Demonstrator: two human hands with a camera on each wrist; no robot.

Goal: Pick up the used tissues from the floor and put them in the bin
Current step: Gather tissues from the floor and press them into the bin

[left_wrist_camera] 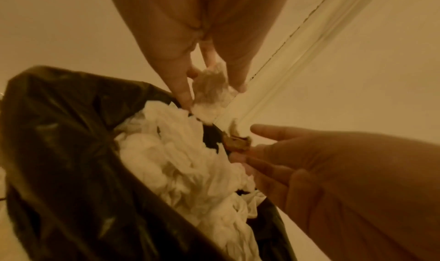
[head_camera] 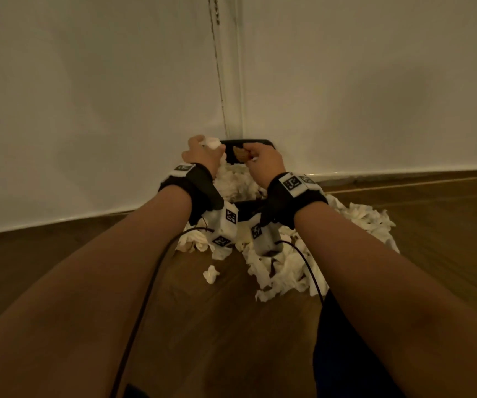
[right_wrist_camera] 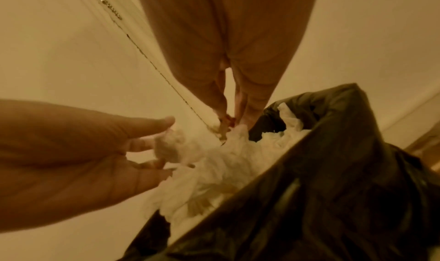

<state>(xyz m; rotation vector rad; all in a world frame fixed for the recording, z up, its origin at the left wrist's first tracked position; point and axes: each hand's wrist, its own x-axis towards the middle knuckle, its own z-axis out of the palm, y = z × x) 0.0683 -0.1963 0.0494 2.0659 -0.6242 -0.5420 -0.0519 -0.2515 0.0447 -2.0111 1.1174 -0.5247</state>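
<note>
I'm seeing loose white tissues crowding the black-bagged bin at twelve o'clock, stuffed with tissue; my left hand is pinching a white wad, my right hand a brownish scrap.

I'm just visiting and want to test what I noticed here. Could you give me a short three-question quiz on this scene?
1. True or false: the left hand holds a crumpled white tissue.
2. What does the right hand pinch? A) a white tissue B) a small brown scrap C) nothing
3. Where are loose tissues still lying?

Key
1. True.
2. B.
3. On the wooden floor, in front of the bin with its black liner.
</note>
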